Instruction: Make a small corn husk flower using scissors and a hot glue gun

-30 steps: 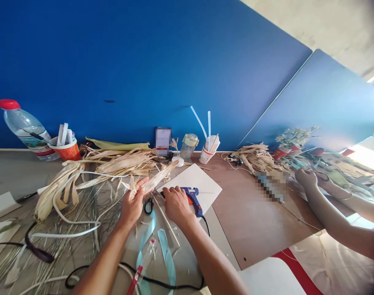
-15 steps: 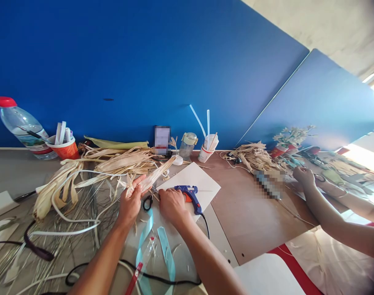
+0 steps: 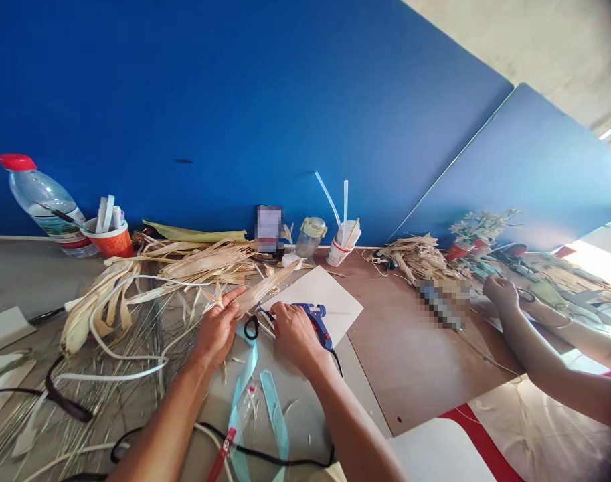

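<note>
You wore the only camera on your head. It looked forward and down, tilted, close over the table (image 3: 410, 355), with your left hand (image 3: 215, 331) and right hand (image 3: 295, 335) mid-frame and the wall (image 3: 209, 100) behind.

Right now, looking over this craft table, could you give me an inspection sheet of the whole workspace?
Surface: grey table with a brown board and a white sheet on it.
Job's things: husk strip, glue gun, scissors.
Clutter: husk pile, water bottle, orange cup, white cup, jar, blue ribbon.
Hands: left hand grips the husk strip; right hand curls between scissors and glue gun, its grasp hidden.
Cables: black cable runs from the glue gun; white cord loops at left.
Surroundings: blue wall; another person's hand at right.
</note>
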### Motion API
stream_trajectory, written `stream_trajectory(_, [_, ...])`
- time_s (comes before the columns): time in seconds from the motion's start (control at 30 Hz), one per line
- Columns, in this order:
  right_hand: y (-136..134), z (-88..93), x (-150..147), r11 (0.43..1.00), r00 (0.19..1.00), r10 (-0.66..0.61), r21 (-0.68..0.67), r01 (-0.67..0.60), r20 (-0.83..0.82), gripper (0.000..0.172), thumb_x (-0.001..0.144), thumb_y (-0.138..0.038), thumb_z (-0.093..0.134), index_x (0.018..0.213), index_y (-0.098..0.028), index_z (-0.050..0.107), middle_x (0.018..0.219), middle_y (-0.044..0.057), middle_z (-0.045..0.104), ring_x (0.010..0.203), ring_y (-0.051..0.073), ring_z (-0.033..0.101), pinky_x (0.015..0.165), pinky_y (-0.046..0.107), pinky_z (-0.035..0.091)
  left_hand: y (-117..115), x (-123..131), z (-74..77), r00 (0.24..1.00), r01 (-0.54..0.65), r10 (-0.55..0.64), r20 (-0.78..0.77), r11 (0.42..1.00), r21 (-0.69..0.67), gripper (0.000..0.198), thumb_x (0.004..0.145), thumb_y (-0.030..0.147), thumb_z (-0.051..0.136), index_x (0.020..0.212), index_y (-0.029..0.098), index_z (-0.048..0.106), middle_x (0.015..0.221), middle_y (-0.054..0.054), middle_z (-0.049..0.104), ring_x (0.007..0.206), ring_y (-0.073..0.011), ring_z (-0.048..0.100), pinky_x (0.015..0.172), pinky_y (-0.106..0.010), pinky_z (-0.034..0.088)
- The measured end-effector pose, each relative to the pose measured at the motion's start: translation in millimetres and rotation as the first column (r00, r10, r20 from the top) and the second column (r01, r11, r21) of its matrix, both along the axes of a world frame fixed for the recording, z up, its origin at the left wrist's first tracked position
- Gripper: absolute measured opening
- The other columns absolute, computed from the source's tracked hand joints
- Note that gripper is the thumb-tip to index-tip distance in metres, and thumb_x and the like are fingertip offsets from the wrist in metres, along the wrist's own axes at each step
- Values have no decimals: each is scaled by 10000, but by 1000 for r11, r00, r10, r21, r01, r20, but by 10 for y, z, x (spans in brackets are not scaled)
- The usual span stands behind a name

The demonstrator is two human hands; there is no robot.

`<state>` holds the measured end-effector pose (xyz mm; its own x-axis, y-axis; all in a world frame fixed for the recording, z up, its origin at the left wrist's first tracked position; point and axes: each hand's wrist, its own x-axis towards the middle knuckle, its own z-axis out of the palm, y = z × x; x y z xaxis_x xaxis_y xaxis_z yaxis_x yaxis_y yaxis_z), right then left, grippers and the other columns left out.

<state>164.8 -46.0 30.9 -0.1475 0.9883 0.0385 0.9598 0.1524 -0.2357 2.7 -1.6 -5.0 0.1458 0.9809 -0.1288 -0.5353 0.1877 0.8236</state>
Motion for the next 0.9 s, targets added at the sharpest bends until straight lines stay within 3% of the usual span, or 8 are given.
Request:
stream_trajectory(0.2, [-17,-32,0,996,999,23,90,-20,-33,142,852,-45,502,917,-160,554,871,82,682,837,210,609,740,283,352,-8,38,54,986,166,-164,31,982,-91,307,700,207,716,1006,186,727,871,-56,762,789,-193,697,663,-252,533])
stream_trajectory(0.37, [-13,-53,-107,988,1000,4,152,0,-21,130,905,-80,467,902,-163,568,865,85,683,807,211,605,727,297,364,-20,73,47,993,117,-116,22,993,-21,256,705,236,714,958,235,754,903,-36,766,833,-206,688,762,-276,548])
stream_trajectory(0.57, [-11,-45,-265,979,988,-132,143,143,-81,148,890,-93,483,977,-161,581,939,104,707,864,229,643,725,303,394,-13,72,32,994,38,-38,98,999,11,353,703,258,742,1051,211,709,921,-45,773,920,-226,707,867,-307,536])
stream_trajectory(0.77, [-20,-62,-320,985,944,-160,8,170,-289,481,880,-126,467,1359,-120,428,961,125,739,814,235,687,663,291,425,-28,91,63,992,-14,10,125,999,31,374,717,247,746,1083,184,701,985,-75,769,1014,-245,690,933,-320,519])
stream_trajectory(0.9, [-8,-42,-306,987,857,-152,-35,155,-492,462,870,-185,496,1330,-145,483,1055,118,723,893,223,677,741,287,455,-33,84,69,991,1,-6,133,999,39,344,705,243,756,1045,203,723,986,-66,774,1025,-261,691,943,-332,526])
